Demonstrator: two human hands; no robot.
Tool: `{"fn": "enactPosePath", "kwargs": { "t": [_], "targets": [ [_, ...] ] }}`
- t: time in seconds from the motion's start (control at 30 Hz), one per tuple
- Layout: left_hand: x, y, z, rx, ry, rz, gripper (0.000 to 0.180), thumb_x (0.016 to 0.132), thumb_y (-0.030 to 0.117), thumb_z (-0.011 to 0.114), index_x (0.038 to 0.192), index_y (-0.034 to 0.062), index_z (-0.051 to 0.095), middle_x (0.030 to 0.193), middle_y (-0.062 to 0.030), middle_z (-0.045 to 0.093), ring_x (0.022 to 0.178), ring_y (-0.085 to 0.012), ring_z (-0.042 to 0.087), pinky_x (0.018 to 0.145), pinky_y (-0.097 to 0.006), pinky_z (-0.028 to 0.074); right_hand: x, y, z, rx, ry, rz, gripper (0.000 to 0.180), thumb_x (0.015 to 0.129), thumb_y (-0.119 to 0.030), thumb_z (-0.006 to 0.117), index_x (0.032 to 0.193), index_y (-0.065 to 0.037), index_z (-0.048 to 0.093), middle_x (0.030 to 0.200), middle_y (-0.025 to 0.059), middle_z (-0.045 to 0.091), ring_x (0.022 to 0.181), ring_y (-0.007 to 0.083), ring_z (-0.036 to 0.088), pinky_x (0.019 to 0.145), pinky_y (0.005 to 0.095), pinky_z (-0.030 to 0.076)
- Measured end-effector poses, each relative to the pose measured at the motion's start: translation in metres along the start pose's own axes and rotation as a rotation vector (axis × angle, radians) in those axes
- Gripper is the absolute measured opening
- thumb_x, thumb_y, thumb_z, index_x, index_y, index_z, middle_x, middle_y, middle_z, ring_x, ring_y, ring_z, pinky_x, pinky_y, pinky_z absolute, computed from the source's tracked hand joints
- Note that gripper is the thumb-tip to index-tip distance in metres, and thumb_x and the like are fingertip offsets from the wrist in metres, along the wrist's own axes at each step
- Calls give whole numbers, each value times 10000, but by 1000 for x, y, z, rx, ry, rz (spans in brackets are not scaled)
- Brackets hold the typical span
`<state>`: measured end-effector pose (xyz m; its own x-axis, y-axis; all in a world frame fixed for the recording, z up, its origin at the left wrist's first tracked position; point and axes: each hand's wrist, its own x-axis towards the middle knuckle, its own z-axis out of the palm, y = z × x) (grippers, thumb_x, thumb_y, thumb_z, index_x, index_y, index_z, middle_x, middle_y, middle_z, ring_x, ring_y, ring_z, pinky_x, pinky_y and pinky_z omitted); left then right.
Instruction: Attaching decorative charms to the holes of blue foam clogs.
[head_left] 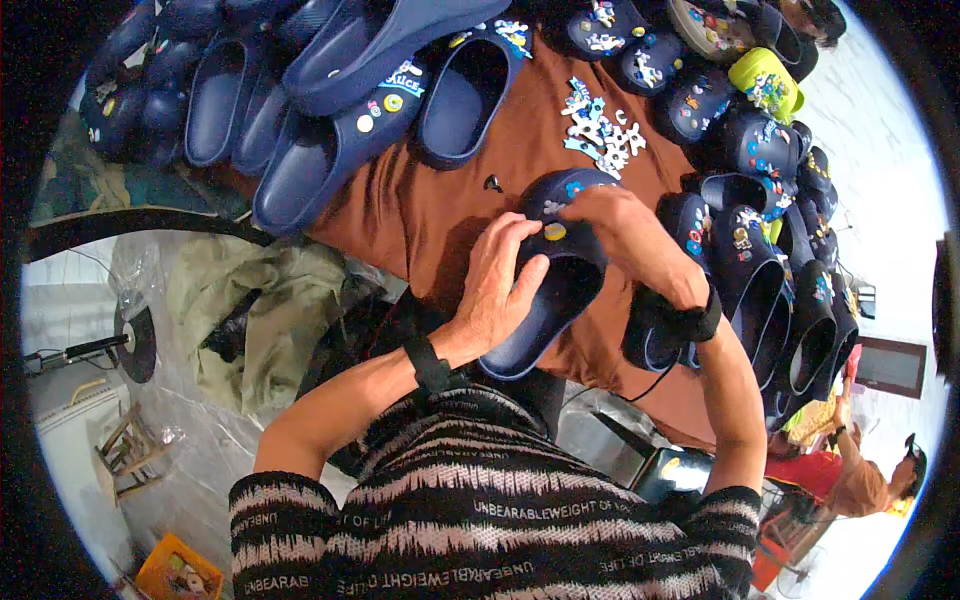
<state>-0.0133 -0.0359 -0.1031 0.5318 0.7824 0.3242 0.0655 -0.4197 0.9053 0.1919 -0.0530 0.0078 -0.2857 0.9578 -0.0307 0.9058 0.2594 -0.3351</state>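
A navy clog point(535, 335) lies in front of me with its toe pointing away and its heel toward my body. My left hand point(490, 290) grips its left side, thumb at the opening's edge and fingers along the upper. Bent over the toe, my right hand point(640, 235) has its fingers pressed together beside the small charms, and whatever they hold is hidden. A round yellow charm point(555, 231) sits on the upper between the hands. Beyond the clog lies a loose pile of white and blue charms point(603, 132). A small dark piece point(492, 183) rests on the cloth.
Brown cloth point(390, 215) covers the table. Navy clogs point(465, 100) crowd the far left, and more decorated clogs point(745, 250) line the right, with one lime-green clog point(768, 85) among them. Another person point(860, 480) is at the far right. An orange crate point(178, 570) stands lower left.
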Motion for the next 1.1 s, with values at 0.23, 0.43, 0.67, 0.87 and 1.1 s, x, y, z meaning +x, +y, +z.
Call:
{"fn": "enactPosePath", "kwargs": {
  "t": [0.23, 0.43, 0.67, 0.87, 1.1],
  "targets": [
    [32, -14, -20, -1, -16, 11, 274, 981, 155, 526, 1204, 11, 594, 1240, -194, 556, 1178, -368, 545, 1021, -428, 428, -34, 6, -3, 140, 184, 192, 317, 800, 69, 575, 1082, -6, 698, 1046, 204, 682, 1017, 385, 642, 909, 423, 509],
    [68, -31, -33, 225, -123, 34, 357, 949, 91, 539, 1291, -10, 541, 1323, -207, 517, 1213, -388, 537, 1033, -413, 446, -30, -10, 20, 102, 294, 107, 245, 838, 12, 603, 1056, -24, 709, 979, 182, 680, 937, 393, 639, 856, 453, 520],
    [87, -55, -42, 564, -270, 126, 326, 900, 23, 565, 1223, -12, 588, 1217, -203, 573, 1072, -387, 594, 892, -461, 513, -16, -18, 26, 113, 280, 94, 212, 887, -37, 604, 1073, -19, 703, 993, 156, 669, 999, 348, 614, 916, 443, 474],
    [93, -57, -42, 680, -328, 252, 312, 883, 6, 595, 1194, -7, 614, 1085, -158, 629, 946, -318, 631, 817, -425, 527, -19, -8, 26, 123, 298, 126, 197, 888, -49, 617, 1061, -19, 705, 977, 159, 674, 961, 362, 623, 898, 444, 479],
    [93, -15, -37, -532, -328, -437, 312, 964, 44, 564, 1274, 5, 556, 1080, -81, 677, 972, -151, 654, 839, -299, 545, -2, -12, 21, 442, 410, 301, 202, 907, -77, 624, 1078, 14, 679, 999, 167, 695, 967, 348, 658, 852, 412, 516]
  ]
}}
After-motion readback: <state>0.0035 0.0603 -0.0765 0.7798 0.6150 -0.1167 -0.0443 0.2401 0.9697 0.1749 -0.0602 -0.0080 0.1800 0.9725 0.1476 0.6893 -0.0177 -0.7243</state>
